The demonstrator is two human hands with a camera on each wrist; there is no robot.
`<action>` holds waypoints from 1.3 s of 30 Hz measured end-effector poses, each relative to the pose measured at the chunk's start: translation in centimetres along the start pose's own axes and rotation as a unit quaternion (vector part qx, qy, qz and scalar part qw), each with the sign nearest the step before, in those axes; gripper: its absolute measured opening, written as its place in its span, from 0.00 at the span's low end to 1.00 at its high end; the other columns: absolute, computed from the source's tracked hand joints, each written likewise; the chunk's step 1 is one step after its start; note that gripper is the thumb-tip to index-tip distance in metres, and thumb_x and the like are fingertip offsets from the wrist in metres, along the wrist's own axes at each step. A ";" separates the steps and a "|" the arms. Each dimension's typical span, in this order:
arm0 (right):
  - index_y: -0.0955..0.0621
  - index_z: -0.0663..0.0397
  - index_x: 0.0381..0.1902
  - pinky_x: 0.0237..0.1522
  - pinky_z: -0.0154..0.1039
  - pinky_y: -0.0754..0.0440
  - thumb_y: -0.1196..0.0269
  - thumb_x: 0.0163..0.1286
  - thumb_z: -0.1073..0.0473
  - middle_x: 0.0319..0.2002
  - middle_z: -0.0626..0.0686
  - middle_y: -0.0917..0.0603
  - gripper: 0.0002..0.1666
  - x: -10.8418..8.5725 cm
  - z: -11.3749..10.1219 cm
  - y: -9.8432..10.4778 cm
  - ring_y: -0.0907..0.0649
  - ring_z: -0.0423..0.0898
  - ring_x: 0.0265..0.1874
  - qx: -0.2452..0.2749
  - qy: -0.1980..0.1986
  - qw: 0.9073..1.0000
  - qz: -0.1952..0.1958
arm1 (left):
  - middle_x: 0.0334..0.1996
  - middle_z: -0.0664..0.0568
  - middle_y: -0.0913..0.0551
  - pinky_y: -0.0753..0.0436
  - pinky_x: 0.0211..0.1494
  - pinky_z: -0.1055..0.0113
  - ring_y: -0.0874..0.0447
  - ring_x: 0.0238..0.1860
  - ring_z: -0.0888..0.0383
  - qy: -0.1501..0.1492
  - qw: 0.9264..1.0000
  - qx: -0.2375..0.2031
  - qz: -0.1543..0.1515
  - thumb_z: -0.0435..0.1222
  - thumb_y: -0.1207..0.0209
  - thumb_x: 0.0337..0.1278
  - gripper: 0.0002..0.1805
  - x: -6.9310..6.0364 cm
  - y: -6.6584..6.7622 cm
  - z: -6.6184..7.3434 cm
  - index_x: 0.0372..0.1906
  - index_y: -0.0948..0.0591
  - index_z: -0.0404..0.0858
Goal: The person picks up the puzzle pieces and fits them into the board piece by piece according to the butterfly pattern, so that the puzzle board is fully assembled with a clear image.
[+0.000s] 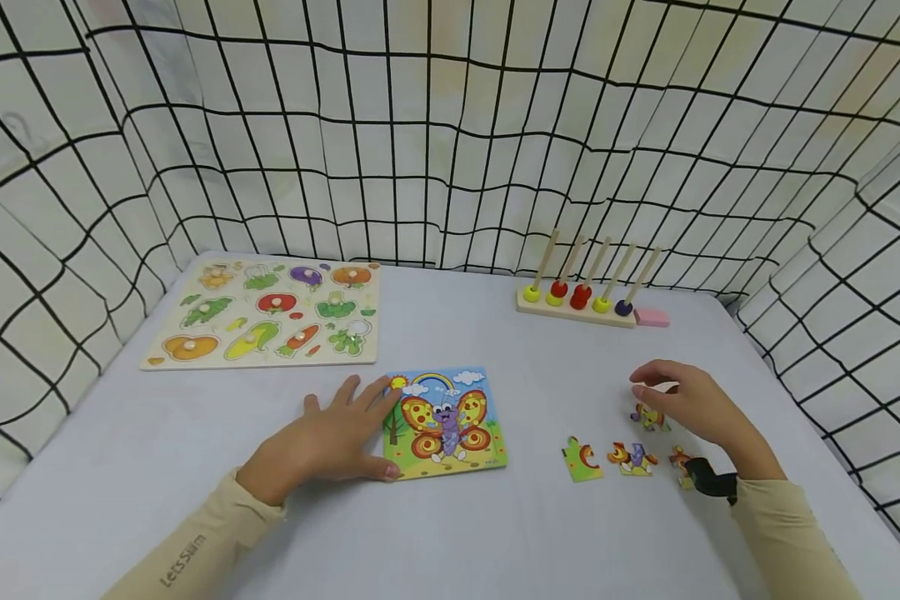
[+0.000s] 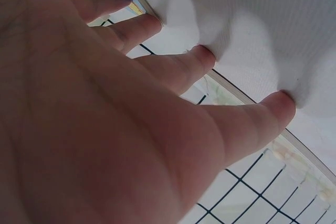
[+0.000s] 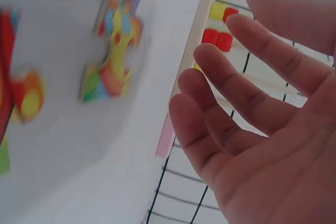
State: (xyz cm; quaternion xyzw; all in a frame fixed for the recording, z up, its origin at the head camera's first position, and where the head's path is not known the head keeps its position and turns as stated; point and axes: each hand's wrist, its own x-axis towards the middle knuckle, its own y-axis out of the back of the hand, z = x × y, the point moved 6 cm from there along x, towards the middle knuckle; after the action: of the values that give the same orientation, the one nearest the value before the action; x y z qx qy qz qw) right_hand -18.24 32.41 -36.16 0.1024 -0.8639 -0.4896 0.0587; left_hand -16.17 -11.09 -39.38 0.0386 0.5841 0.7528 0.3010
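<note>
Square blue-and-green butterfly-picture board (image 1: 448, 425): centre of frame; left hand (image 1: 332, 435) touching its left edge, fingers spread, gripping nothing. Multicoloured jigsaw piece (image 1: 650, 418): right of frame; right hand (image 1: 699, 408) close by, fingers loosely curved, parted, empty. Three further printed jigsaw pieces (image 1: 633, 459): lower right, on white surface (image 1: 457, 542).

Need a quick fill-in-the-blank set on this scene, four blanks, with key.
1. The picture board by the left hand shows a rainbow above a ____.
2. Near the loose puzzle pieces, the right hand holds ____.
3. The bead rack has ____ pegs.
4. The small block at the end of the bead rack is coloured ____.

Missing words: butterfly; nothing; five; pink.
</note>
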 end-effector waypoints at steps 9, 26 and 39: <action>0.17 0.58 0.61 0.63 0.73 0.26 0.27 0.72 0.58 0.68 0.69 0.26 0.23 -0.1 2.1 -0.9 0.29 0.71 0.68 0.013 0.003 0.999 -0.049 | 0.84 0.38 0.45 0.48 0.62 0.10 0.54 0.81 0.25 0.009 1.000 0.002 0.002 0.63 0.26 0.56 0.59 -0.5 0.2 -0.7 0.84 0.37 0.38; 0.15 0.46 0.50 0.65 0.83 0.40 0.26 0.67 0.66 0.76 0.72 0.36 0.16 0.4 2.6 -2.4 0.41 0.77 0.74 0.017 0.044 0.995 -0.085 | 0.85 0.39 0.46 0.49 0.63 0.10 0.55 0.82 0.26 0.012 1.000 -0.012 0.006 0.61 0.25 0.56 0.59 -1.0 0.2 -0.9 0.84 0.37 0.38; 0.16 0.44 0.45 0.56 0.68 0.23 0.24 0.66 0.67 0.58 0.63 0.22 0.16 -0.8 2.7 -2.0 0.28 0.65 0.59 -0.027 0.057 0.996 -0.065 | 0.85 0.41 0.46 0.50 0.65 0.11 0.56 0.83 0.28 0.010 1.000 -0.018 0.000 0.61 0.25 0.56 0.58 -0.4 -0.2 -0.4 0.85 0.38 0.39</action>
State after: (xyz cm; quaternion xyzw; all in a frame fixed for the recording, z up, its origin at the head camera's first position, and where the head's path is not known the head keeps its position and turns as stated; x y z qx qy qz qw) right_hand -17.73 33.83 -39.24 0.1850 -0.8372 -0.5086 0.0787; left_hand -15.94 -11.62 -39.55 0.0260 0.5731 0.7639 0.2955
